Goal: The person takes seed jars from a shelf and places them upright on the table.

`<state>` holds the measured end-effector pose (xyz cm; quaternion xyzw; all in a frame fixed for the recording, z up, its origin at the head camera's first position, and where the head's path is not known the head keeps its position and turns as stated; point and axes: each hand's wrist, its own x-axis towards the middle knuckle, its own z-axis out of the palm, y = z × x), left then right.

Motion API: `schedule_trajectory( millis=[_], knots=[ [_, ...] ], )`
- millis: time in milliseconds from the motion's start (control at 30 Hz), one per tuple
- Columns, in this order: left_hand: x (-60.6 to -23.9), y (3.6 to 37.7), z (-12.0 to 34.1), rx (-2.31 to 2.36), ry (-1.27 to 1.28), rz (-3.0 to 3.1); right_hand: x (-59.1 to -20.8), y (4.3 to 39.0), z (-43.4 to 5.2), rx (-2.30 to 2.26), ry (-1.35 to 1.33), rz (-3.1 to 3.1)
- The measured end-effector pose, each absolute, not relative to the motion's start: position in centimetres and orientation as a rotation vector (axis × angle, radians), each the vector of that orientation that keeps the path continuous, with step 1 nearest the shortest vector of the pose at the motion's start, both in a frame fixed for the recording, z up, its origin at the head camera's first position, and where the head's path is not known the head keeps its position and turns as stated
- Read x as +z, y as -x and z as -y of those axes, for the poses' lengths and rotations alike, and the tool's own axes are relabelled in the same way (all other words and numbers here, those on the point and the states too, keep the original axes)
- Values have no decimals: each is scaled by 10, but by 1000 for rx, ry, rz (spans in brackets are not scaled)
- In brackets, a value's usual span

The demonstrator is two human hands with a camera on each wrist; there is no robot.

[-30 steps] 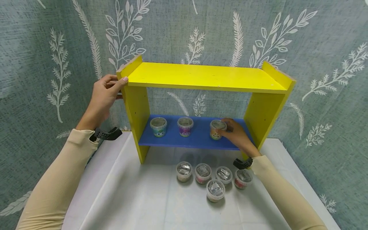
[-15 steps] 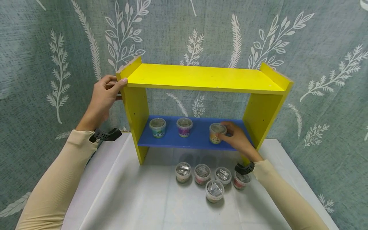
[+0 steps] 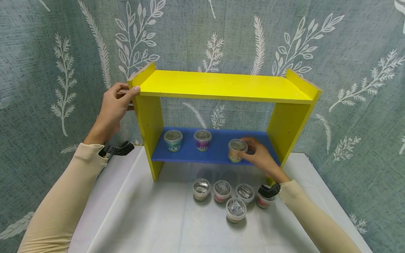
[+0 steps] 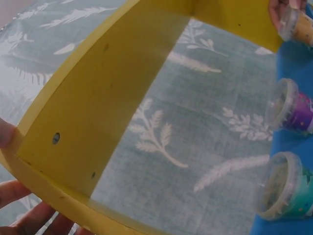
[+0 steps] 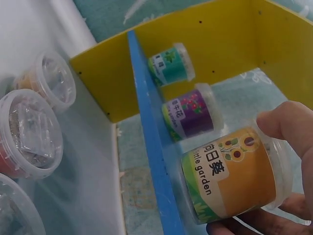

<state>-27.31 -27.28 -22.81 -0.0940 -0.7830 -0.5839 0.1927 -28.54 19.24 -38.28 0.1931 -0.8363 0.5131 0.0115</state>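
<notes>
Orange-labelled and lidded in clear plastic, the small round tub [image 3: 237, 150] stood upright on the blue lower board [image 3: 215, 151] of the yellow wooden shelf unit [image 3: 221, 84], towards its right end and close to the front edge. The right hand [image 3: 259, 156] lay just right of it, thumb and fingertips curled round its rim and wall, so the tub was gripped from the side with its axis vertical. In the right wrist view the same tub [image 5: 230, 171] filled the lower right, with the fingers [image 5: 288, 122] wrapped over its lid edge. The left hand [image 3: 114, 105] was well apart from the tub, grasping the top left corner of the shelf unit, thumb on the front edge and fingers behind the side panel.

Two more lidded tubs stood further left on the blue board, apart from each other: a purple-labelled one [image 3: 202, 140] and a teal-labelled one [image 3: 173, 140]. What they held could not be made out through the lids. On the white-covered tabletop [image 3: 152, 218] in front of the shelf unit sat five clear round tubs [image 3: 235, 209], close together, each showing crinkled silvery packets inside.
</notes>
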Motion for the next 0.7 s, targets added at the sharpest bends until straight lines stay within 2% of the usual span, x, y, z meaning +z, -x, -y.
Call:
schedule_trajectory(
  millis=[700],
  knots=[
    [-227, 273, 273, -1637, 259, 2204, -384, 264, -186, 1601, -642, 2608]
  ],
)
